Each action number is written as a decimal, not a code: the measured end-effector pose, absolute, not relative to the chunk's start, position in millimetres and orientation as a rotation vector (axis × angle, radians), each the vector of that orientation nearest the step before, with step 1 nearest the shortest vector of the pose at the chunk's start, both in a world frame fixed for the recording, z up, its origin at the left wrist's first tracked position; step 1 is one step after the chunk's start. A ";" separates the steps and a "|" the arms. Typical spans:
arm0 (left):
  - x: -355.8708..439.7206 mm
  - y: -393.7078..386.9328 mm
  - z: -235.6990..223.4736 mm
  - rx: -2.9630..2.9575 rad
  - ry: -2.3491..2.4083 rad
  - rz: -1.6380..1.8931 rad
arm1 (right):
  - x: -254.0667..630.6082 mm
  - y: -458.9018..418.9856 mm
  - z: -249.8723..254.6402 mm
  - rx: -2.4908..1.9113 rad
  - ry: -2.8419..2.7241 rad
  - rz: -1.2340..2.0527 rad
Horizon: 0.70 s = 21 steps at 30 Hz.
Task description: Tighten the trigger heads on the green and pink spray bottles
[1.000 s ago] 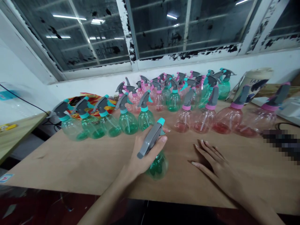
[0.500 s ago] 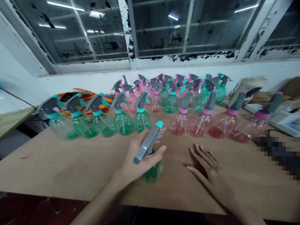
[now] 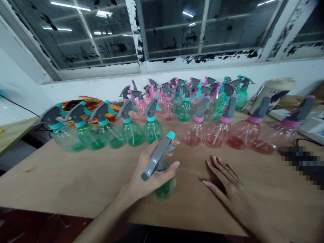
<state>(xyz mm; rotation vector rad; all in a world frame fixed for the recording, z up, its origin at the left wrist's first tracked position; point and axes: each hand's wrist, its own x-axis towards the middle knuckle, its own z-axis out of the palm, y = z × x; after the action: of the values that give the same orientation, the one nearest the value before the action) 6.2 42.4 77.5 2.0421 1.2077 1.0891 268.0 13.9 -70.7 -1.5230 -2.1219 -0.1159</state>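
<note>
My left hand [image 3: 149,172] is wrapped round the neck of a green spray bottle [image 3: 165,187] near the front of the table. The bottle's grey head with its teal nozzle tip rises above my thumb and points away from me; my palm and fingers hide its collar. My right hand [image 3: 229,187] lies on the tabletop to the right, palm down, fingers stretched out and holding nothing. Nearest beyond my left hand is another green spray bottle [image 3: 153,130]. A pink spray bottle [image 3: 194,135] stands past my right fingertips.
Green spray bottles [image 3: 132,133] line up at the left, pink ones [image 3: 238,135] at the right. Several more crowd behind them, below the window [image 3: 202,30]. A printed cloth bag [image 3: 273,92] and a white power strip [image 3: 308,126] are at the right. The wooden table [image 3: 63,182] ends in front.
The view has shifted slightly, moving the right-hand bottles a little outward. My left hand keeps its hold on the spray bottle, and my right hand stays flat.
</note>
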 end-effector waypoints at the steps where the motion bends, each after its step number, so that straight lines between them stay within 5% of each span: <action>1: 7.6 42.6 78.2 2.040 1.213 1.080 | 268.2 13.9 -70.7 -1.519 -2.119 -0.116; 21: 20.7 44.2 80.0 2.050 1.299 1.131 | 269.5 11.6 -68.9 -1.506 -2.123 -0.093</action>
<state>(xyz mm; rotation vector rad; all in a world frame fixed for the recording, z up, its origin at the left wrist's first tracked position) 20.7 44.2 80.0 2.0497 1.2990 1.1310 269.5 11.6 -68.9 -1.5057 -2.1233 -0.0929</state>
